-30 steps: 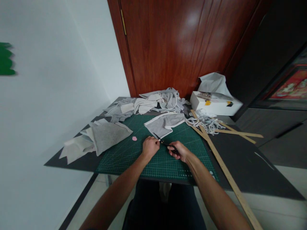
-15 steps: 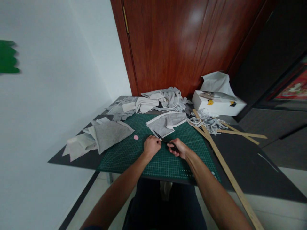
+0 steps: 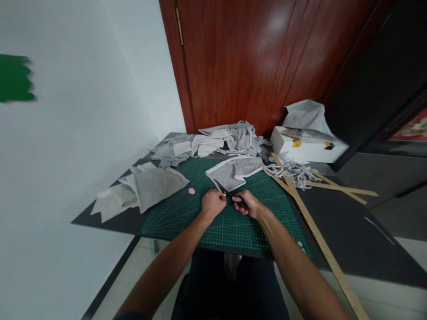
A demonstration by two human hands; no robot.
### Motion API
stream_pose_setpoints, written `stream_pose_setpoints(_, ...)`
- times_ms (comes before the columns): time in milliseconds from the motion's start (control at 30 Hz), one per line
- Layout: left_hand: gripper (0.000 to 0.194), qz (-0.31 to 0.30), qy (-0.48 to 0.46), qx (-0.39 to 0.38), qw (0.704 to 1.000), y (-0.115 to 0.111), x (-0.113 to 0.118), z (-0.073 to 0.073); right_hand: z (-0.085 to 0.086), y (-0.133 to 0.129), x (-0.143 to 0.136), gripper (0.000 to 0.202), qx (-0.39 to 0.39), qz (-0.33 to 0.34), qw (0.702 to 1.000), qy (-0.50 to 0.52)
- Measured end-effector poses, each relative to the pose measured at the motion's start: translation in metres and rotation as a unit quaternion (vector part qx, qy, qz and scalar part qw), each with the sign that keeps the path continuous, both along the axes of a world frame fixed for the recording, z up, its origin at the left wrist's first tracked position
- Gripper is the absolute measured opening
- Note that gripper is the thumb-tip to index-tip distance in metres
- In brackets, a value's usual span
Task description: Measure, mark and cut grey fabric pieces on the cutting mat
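On my feed, the right hand [image 3: 245,203] is just below centre frame, fingers wrapped round the handles of the black scissors [image 3: 230,194], blades pointing up and left. They're at the lower edge of the grey, white-bordered cloth [image 3: 230,172], mid-frame, lying on the green cutting mat [image 3: 230,226]. Left hand [image 3: 212,205] sits left of the scissors, fingers curled in; whether they pinch fabric, I can't tell from here. I'd judge this cloth light and limp, quick to bunch, so I'd grip its white border, fingertips clear of the blades
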State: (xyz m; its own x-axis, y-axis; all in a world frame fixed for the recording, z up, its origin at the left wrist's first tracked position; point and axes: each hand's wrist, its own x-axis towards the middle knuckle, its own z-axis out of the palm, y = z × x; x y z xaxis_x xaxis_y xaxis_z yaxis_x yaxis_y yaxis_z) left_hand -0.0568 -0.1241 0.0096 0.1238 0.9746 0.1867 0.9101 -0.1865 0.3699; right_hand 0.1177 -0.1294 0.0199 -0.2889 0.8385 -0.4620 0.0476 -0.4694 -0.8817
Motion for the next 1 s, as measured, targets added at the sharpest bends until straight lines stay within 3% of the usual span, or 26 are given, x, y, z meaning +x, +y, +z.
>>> stream_pose_setpoints(600,0.023,0.021,-0.017,-0.011,1.0,-0.001,-0.001,0.002,0.007,0.014,-0.015,0.011,-0.014,-0.017,1.0,0.007)
stream_pose_setpoints(1000,0.023,0.053,-0.056,-0.025,0.997,0.0,-0.004,0.0,0.004,0.03,-0.016,0.017,-0.031,-0.004,0.999,-0.003)
